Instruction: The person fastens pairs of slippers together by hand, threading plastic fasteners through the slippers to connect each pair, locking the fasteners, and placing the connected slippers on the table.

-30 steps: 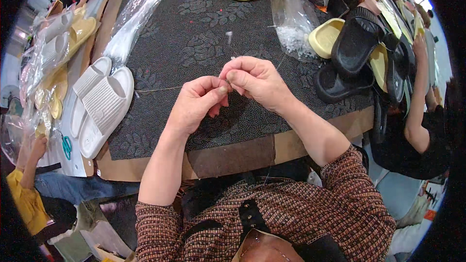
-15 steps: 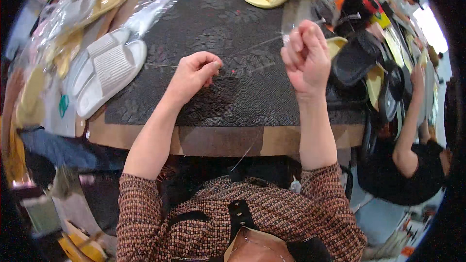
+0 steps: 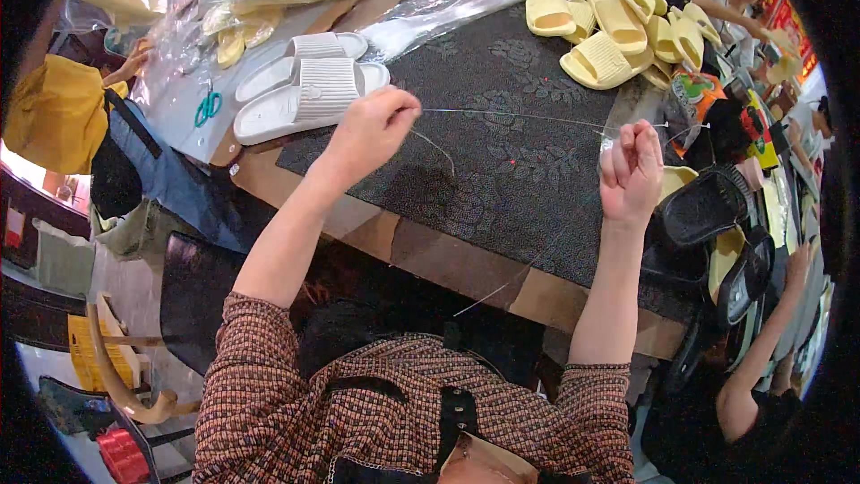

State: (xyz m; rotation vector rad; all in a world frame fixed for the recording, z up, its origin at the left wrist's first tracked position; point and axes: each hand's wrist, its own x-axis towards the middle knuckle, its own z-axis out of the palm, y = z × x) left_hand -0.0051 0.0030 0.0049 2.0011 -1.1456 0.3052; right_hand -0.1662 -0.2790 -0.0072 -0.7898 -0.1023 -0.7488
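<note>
A thin, pale thread (image 3: 520,114) runs nearly straight between my two hands, above a dark patterned mat (image 3: 502,188). My left hand (image 3: 367,136) is closed on it with thumb and fingers pinched. A short loose end curls from that hand down over the mat. Higher than the table's front edge on the right, my right hand (image 3: 631,175) is raised with fingers curled round the thread. Another length slants from near the right hand toward my lap. Beside my left hand lies a pair of white ribbed slippers (image 3: 269,116). Whether a needle is held I cannot tell.
Yellow slippers (image 3: 602,63) are heaped at the far right. A plastic bag of white strands (image 3: 439,18) lies behind the white slippers. Bagged slippers and teal-handled scissors (image 3: 208,108) are at left. Black slippers (image 3: 708,211) crowd the right, near a co-worker's arm (image 3: 761,358).
The view has turned, so the table now slants. My hands stand slightly farther apart in the picture, and the thread between them looks straighter. A person's hands now show at the far edge.
</note>
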